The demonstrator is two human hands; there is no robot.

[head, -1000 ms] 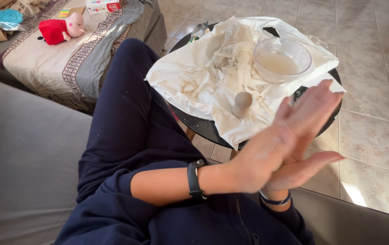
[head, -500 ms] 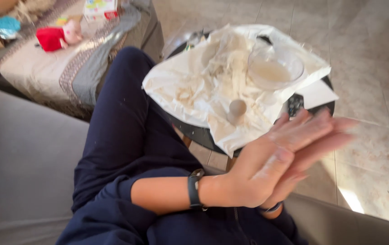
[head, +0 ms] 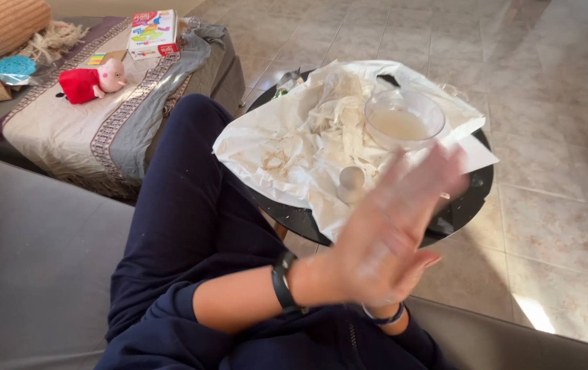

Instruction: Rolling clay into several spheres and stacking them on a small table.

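Round black table as landmark: crumpled white paper sheet covers its top, clear glass bowl on the far side. In front, left hand presses flat over right hand, fingers straight, blurred, apparently holding nothing.

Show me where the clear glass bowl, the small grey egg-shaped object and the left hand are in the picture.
clear glass bowl (head: 403,118): head view, on the cloudy liquid inside it.
small grey egg-shaped object (head: 351,179): head view, on its rounded top.
left hand (head: 391,236): head view, on the back of the hand.
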